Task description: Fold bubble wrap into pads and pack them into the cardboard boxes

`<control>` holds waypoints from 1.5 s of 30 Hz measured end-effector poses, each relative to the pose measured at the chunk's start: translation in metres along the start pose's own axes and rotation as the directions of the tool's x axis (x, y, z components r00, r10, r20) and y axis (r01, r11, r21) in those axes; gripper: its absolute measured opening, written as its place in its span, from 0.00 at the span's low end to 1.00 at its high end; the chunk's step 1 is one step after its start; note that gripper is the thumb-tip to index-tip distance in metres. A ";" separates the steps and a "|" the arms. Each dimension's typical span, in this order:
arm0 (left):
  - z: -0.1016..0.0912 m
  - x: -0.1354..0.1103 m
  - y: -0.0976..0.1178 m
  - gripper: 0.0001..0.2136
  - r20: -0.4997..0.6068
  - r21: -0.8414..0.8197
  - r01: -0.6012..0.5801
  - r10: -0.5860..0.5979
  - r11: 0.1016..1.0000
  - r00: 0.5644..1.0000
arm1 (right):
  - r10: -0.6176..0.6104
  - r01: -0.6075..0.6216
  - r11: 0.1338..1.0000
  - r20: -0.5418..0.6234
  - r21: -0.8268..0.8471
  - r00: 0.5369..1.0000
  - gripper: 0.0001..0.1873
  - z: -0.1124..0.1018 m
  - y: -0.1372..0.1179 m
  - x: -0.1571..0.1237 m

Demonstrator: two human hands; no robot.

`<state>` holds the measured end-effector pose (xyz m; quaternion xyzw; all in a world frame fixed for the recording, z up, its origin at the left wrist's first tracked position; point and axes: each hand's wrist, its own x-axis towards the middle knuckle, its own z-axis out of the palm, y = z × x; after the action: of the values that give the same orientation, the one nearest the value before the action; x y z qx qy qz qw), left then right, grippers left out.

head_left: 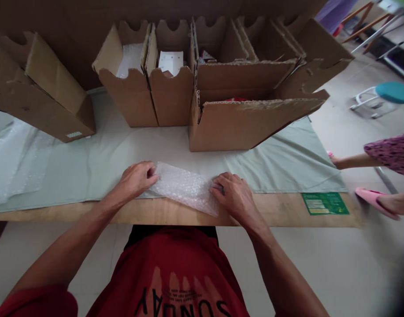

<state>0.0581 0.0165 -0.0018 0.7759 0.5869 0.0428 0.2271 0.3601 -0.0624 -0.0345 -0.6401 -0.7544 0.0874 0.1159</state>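
Observation:
A flat piece of clear bubble wrap [187, 187], longer than it is wide, lies tilted across the table's front edge. At its left end, my left hand [138, 177] pinches the wrap between thumb and fingers. My right hand [233, 191] grips the opposite end with curled fingers. Whether anything is inside the wrap cannot be made out. Beyond my hands stand cardboard boxes, and the nearest to my right hand is a wide box [254, 125] with something red inside.
More bubble wrap [16, 163] lies at the left beside a tall cardboard box [56, 88]. Two narrow boxes hold bubble wrap [131, 59] and white cards [171, 61]. A green card [325, 203] lies at the front right. A person's legs [387, 176] and a blue stool [395, 92] are beyond.

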 end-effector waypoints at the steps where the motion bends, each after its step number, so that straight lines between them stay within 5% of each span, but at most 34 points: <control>1: -0.002 -0.001 0.001 0.10 0.004 -0.030 0.012 -0.012 0.999 1.000 | 0.018 -0.018 1.000 -0.010 -0.009 1.000 0.05 0.000 -0.001 0.000; 9: 0.007 -0.003 -0.004 0.08 -0.041 -0.264 0.005 -0.017 0.965 0.999 | 0.039 -0.040 0.999 0.130 0.006 0.991 0.05 -0.008 -0.005 0.007; 14: -0.004 0.000 -0.011 0.14 -0.075 -0.377 -0.052 0.025 0.925 0.997 | 0.064 -0.098 0.925 0.106 0.367 0.992 0.05 -0.018 -0.014 0.003; 16: -0.020 0.011 -0.013 0.15 -0.143 -0.336 -0.095 0.049 0.937 0.988 | 0.093 -0.119 0.814 0.076 0.569 0.993 0.05 -0.019 -0.020 0.005; 18: -0.035 0.028 -0.014 0.18 -0.240 -0.226 -0.136 0.080 0.965 0.967 | 0.107 -0.106 0.718 0.041 0.688 0.993 0.16 -0.014 -0.027 0.012; 21: -0.041 0.050 -0.013 0.24 -0.381 0.007 -0.125 0.118 0.992 0.917 | 0.113 -0.121 0.731 0.057 0.671 0.992 0.30 0.001 -0.038 0.029; 24: -0.019 0.045 -0.007 0.23 -0.406 0.183 -0.166 0.229 0.969 0.885 | 0.140 -0.163 0.812 0.083 0.561 0.987 0.33 0.015 -0.043 0.042; 28: 0.028 0.006 0.000 0.13 -0.262 0.188 -0.470 0.505 0.863 0.822 | 0.134 -0.152 0.802 0.075 0.578 0.988 0.34 0.020 -0.040 0.044; 32: 0.047 -0.014 -0.005 0.14 -0.201 0.107 -0.533 0.543 0.840 0.815 | 0.094 -0.184 0.656 0.162 0.732 0.982 0.33 0.015 -0.039 0.036; 39: 0.044 -0.028 -0.013 0.31 -0.195 0.124 -0.606 0.618 0.786 0.761 | 0.046 -0.382 0.192 0.381 0.904 0.924 0.16 0.007 -0.057 0.023; 45: 0.061 -0.048 -0.004 0.18 -0.444 0.083 -0.599 0.568 0.796 0.693 | 0.020 -0.351 0.109 0.351 0.930 0.936 0.14 0.009 -0.066 0.011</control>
<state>0.0599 -0.0454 -0.0483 0.8821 0.3440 0.3100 0.0869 0.2935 -0.0620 -0.0241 -0.4780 -0.4302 0.6540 0.3983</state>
